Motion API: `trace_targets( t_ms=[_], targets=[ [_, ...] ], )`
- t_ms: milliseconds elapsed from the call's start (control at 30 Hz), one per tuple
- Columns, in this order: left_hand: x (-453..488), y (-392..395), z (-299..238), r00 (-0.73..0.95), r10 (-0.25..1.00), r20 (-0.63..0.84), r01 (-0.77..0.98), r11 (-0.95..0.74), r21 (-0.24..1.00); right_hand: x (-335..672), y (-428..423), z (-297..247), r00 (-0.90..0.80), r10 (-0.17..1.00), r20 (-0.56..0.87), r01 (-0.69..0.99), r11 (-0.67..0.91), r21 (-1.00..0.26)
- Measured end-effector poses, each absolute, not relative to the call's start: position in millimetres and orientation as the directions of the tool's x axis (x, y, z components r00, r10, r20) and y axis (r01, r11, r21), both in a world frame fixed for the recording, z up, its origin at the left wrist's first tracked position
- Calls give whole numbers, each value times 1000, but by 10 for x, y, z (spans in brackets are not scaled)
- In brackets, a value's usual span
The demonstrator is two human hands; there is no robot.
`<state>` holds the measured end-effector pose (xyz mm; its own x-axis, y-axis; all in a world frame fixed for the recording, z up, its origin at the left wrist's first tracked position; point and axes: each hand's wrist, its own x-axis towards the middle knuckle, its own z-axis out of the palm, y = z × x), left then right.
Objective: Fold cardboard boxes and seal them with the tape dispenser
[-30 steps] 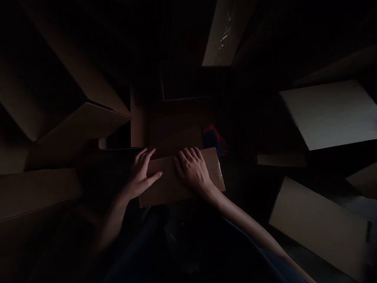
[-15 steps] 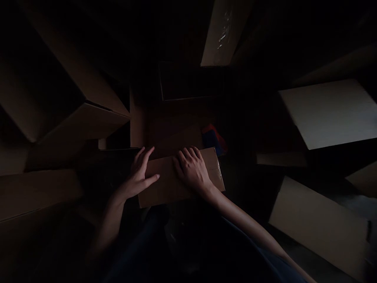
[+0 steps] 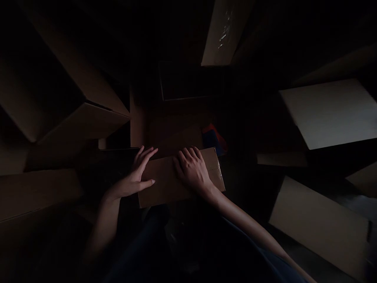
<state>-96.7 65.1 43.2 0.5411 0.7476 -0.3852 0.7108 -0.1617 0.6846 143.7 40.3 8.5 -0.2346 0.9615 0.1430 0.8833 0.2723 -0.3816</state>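
Note:
In dim light a brown cardboard box (image 3: pixel 165 179) lies in front of me, with shiny tape at its right end. My right hand (image 3: pixel 193 169) rests on the box top, its fingers bent over the far edge and their tips hidden. At the box's left end is my left hand (image 3: pixel 138 173), open, thumb and fingers spread and nothing held; whether it touches the cardboard I cannot tell. Just beyond the right far corner sits a red and blue object (image 3: pixel 213 139), too dark to name.
Large open cartons (image 3: pixel 85 122) stand on the left. A taped carton (image 3: pixel 220 35) rises at the far side. Pale cardboard panels (image 3: pixel 330 114) and another box (image 3: pixel 318 224) are on the right. Much of the surroundings is lost in shadow.
My left hand has shifted slightly left and turned, its thumb drawing back toward the box's left end. The right hand and the box have stayed in place.

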Motion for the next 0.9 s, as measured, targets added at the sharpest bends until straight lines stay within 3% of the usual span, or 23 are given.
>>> trace_targets(
  t_ms=[267, 667, 900],
  targets=[
    [-1000, 699, 489, 595, 712, -373, 699, -230, 677, 1439, 400, 89, -237, 960, 150, 882, 277, -381],
    [-1057, 736, 524, 606, 665, -437, 687, -160, 709, 1441, 404, 92, -241, 959, 147, 884, 280, -373],
    [-957, 617, 369, 530, 780, -334, 720, -205, 664, 1443, 409, 87, -243, 960, 139, 884, 278, -376]
  ],
)
